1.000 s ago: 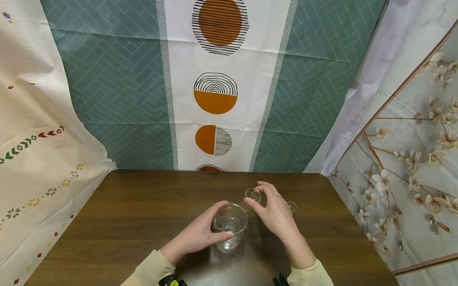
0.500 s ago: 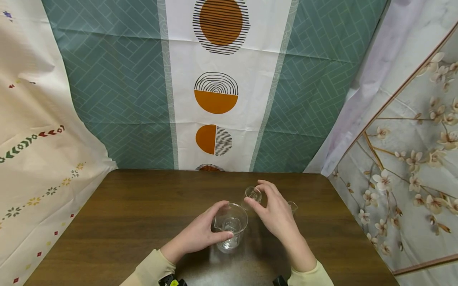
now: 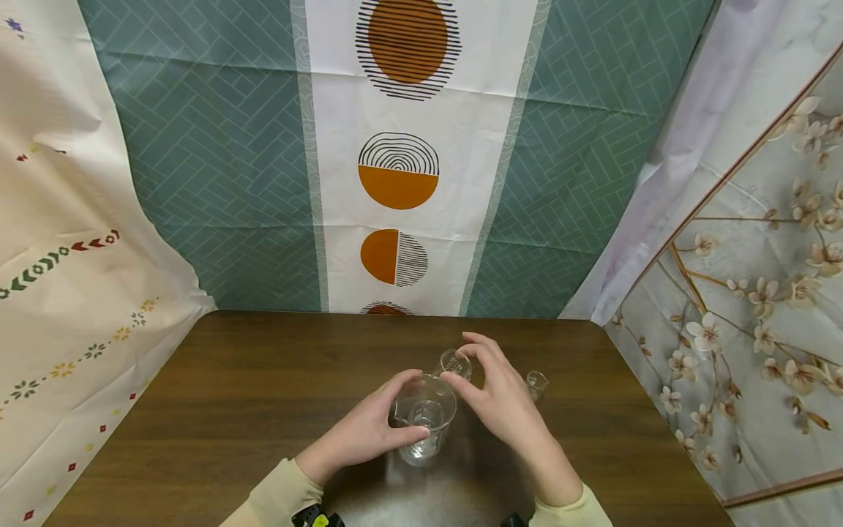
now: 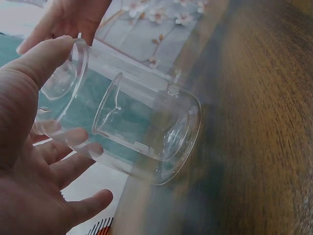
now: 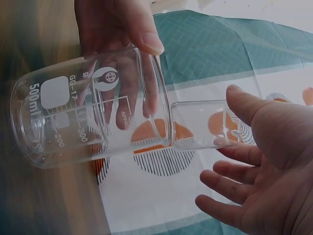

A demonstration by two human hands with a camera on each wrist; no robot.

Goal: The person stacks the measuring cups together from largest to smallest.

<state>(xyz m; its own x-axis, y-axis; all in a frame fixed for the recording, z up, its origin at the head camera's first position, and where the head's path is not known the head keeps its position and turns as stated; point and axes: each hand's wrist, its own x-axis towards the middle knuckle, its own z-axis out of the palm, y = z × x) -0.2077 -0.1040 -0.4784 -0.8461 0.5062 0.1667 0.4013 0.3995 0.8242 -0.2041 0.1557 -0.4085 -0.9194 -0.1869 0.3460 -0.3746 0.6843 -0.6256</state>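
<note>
Your left hand (image 3: 369, 430) is gripping the large beaker (image 5: 88, 112), inner beaker (image 4: 139, 120) within; your right hand (image 3: 503, 399) is pinching the small beaker (image 3: 456, 364) just beside its mouth. You are apparently nesting; next, centring is probably preceding lowering.

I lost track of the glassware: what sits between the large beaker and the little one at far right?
The head view shows the right hand there, holding another small beaker near the large beaker.
</note>
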